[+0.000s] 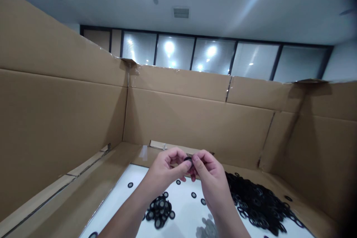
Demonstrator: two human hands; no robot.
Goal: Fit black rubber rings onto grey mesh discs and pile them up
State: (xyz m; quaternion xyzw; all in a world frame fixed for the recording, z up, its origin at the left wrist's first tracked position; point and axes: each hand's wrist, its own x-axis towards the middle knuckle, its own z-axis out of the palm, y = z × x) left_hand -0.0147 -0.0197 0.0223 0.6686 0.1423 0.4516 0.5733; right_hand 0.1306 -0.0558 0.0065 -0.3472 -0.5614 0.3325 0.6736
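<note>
Both hands meet above a white board (pixel 125 178), holding one small black ring (pixel 188 159) between them. My left hand (pixel 173 165) pinches its left side with thumb and fingers. On the other side, my right hand (pixel 205 165) grips it between thumb and index finger. Below the left forearm lies a small pile of black rings with pale centres (pixel 160 208). A large heap of black rings (pixel 256 200) spreads to the right of my right hand. Pale grey discs (pixel 206 227) lie near the bottom, partly behind the right forearm.
Tall cardboard walls (pixel 195 119) surround the board at the left, back and right. Several single rings lie scattered on the board, one at the left (pixel 130 185). A loose black ring (pixel 288 198) rests on cardboard beyond the heap. A cardboard strip (pixel 158 145) runs behind my hands.
</note>
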